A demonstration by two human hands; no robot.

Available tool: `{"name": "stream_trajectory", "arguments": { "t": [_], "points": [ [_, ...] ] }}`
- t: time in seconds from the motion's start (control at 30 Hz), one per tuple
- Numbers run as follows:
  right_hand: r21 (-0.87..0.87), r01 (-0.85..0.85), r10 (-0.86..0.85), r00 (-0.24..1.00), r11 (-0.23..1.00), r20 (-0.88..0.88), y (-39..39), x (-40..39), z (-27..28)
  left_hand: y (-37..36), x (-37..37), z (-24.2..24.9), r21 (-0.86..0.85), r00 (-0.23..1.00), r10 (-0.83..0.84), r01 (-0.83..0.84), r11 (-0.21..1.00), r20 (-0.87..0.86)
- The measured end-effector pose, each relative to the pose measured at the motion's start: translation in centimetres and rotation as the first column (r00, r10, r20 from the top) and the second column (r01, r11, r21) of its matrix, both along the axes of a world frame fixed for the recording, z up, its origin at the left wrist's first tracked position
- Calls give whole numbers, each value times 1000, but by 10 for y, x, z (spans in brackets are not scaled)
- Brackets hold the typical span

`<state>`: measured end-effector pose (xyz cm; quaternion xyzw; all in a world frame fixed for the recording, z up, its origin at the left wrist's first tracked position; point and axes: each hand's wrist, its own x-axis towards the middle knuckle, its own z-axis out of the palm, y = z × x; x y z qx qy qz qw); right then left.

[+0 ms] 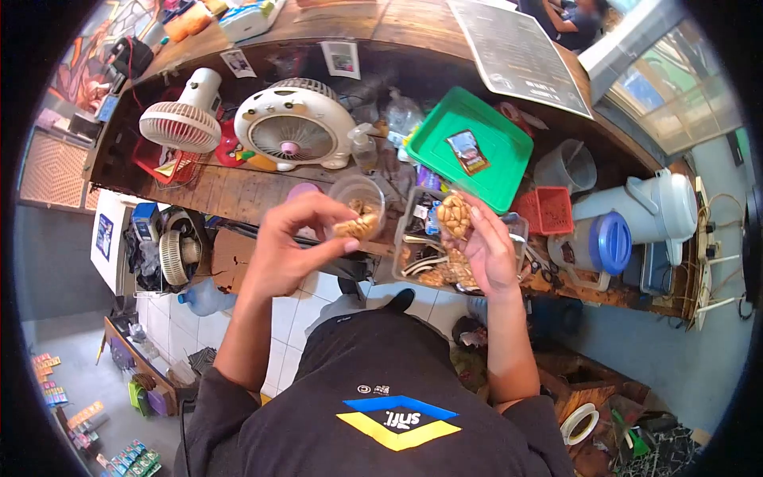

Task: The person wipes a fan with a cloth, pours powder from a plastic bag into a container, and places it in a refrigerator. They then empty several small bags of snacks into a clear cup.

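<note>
Your hands are apart. Your left hand [298,237] comes in from your left, with the forearm angled up and forward and the wrist bent toward the round clear tub [369,195]. Its thumb and fingers curve toward each other at the tub, with golden-brown pieces [356,226] between the tips; you can't tell from here whether they grip them or the pieces just lie in the tub. Your right hand [493,250] is raised on a nearly upright forearm, its fingers pointing forward and closed on a golden-brown cluster [455,215].

Take the green tray [499,143] as your landmark. The cluster is just on your side of it, over the rectangular clear container [399,258], which has more brown pieces [459,269] and some pale utensils [424,262] in it. The round tub is to the tray's left, on your side. A printed packet [467,152] lies in the tray.

Farther left of the tray are a pump bottle [364,151], the round-faced fan [294,131] and the smaller white fan [180,126]. To its right, toward you, are the red basket [545,211], the blue-lidded container [610,242] and a pale blue jug [664,207].
</note>
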<state>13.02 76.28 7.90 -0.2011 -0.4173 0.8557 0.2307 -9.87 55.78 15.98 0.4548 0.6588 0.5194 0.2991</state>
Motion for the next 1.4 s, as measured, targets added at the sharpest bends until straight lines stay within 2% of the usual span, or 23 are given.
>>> {"name": "stream_trajectory", "arguments": {
  "t": [0.07,0.13,0.2,0.27,0.33,0.4,0.47,0.53,0.6,0.67,0.7,0.77,0.8,0.87,1.0,1.17,1.27,1.4],
  "points": [
    [5,-18,17,1000,1000,11,-5,-12,8,-5,-22,1,11,989,95,-94,995,-117],
    [104,56,-61,997,993,50,-13,-27,20,-6,-35,5,-3,985,139,-140,990,-106],
    [110,86,-91,995,990,34,-21,-43,29,-5,-46,4,-21,979,181,-184,983,-90],
    [215,55,-55,998,975,-6,-25,-56,32,-2,-56,1,-7,983,59,-61,998,-176],
    [242,75,-80,997,967,9,-33,-70,38,3,-64,4,-22,984,13,-17,1000,-176],
    [320,121,-133,991,940,15,-38,-79,40,11,-72,3,47,960,-129,145,988,-250],
    [320,151,-163,987,935,11,-42,-84,41,19,-77,0,99,950,-144,177,979,-275],
    [341,230,-243,970,912,-4,-44,-82,39,28,-80,0,-17,835,-264,292,956,-483],
    [302,273,-285,958,913,-3,-47,-78,37,36,-76,0,-68,798,-311,324,944,-516],
    [371,282,-310,950,885,19,-44,-70,33,46,-69,-5,-173,624,-380,366,914,-683],
    [368,292,-320,947,883,16,-43,-67,33,50,-66,-10,-177,618,-387,375,910,-685],
    [406,279,-318,948,870,30,-39,-58,34,59,-55,-22,-440,508,-539,311,842,-672],
    [403,286,-324,946,869,28,-36,-53,33,63,-50,-22,-443,503,-543,315,839,-672],
    [384,275,-304,953,882,15,-28,-46,28,71,-39,-21,-567,449,-596,214,795,-666],
    [363,278,-302,953,889,8,-16,-42,35,81,-23,-37,-621,504,-596,141,771,-625],
    [398,200,-214,977,895,-9,2,-31,30,89,-11,-66,-579,513,-493,-11,815,-703],
    [408,179,-210,977,895,32,12,-25,21,95,-7,-58,-613,549,-482,-72,787,-683],
    [387,161,-183,983,908,22,18,-24,20,91,-8,-59,-612,525,-480,-101,784,-703]
  ]
}}
